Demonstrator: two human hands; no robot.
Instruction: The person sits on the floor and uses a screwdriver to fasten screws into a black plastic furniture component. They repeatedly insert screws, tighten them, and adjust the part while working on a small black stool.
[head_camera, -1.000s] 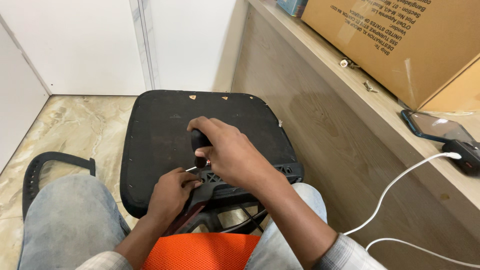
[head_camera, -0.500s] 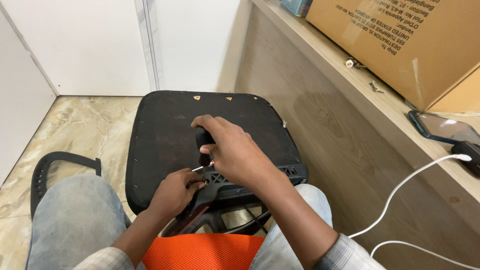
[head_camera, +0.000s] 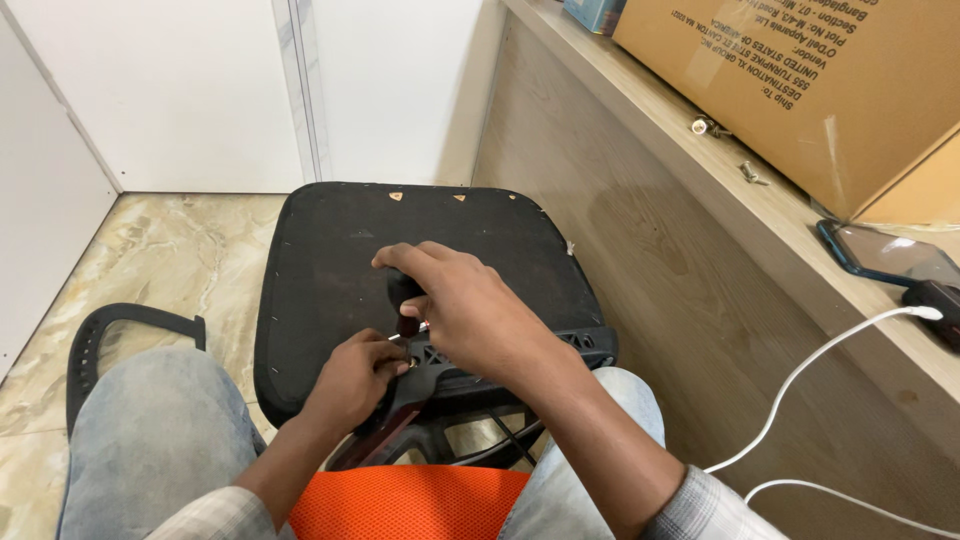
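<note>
- Little has moved since the earlier frames: both hands stay at the same spot on the chair base, and only the view has shifted slightly.
- Right hand (head_camera: 462, 305) is closed around the dark handle of a screwdriver (head_camera: 405, 300), fingers curled over its top.
- Screwdriver stands nearly upright, long axis running from the handle under the right palm down and toward the person; its tip points down at the black plastic bracket (head_camera: 500, 360).
- Left hand (head_camera: 355, 375) lies just below and left of the tool, fingertips pinched at the lower shaft; what they pinch is too small to tell.
- Bracket sits against the near edge of the upturned black seat pad (head_camera: 320, 260), which lies on the marble floor (head_camera: 170, 250).
- An orange mesh panel (head_camera: 410, 505) rests between the person's knees.
- A curved black armrest (head_camera: 120, 325) lies on the floor to the left.
- On the wooden ledge to the right sit a cardboard box (head_camera: 800, 80), a phone (head_camera: 880, 255) and a white cable (head_camera: 810, 375).
</note>
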